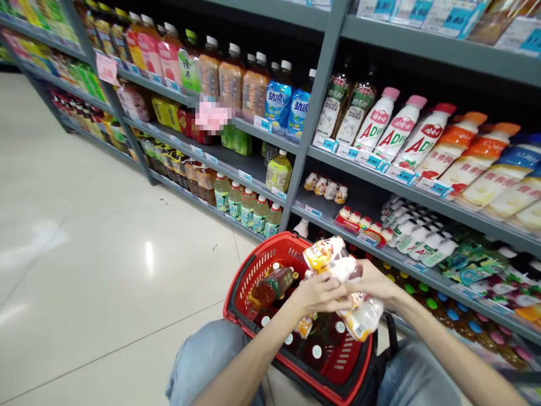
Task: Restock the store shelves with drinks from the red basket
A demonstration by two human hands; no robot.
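Over the red shopping basket point(232, 282), both hands are closed around shrink-wrapped packs of small drink bottles point(324, 252) with white and orange wrapping. My left hand point(319, 294) grips them from the left with its fingers curled across the front. From the right, my right hand point(376, 280) wraps around the same bunch; its fingers are partly hidden. Another part of the bunch, a clear-and-orange wrapped bottle pack point(366, 320), hangs below my right hand. Inside the basket lies a dark bottle with a green label point(274, 285), among several upright dark bottles with white caps point(316, 351).
Grey store shelves point(315, 101) hold rows of drinks. Similar small bottle packs point(325, 188) sit on a lower shelf, beside a red-wrapped pack point(359, 221) and small white bottles point(416, 234). My knees point(211, 361) flank the basket on the tiled floor point(105, 254).
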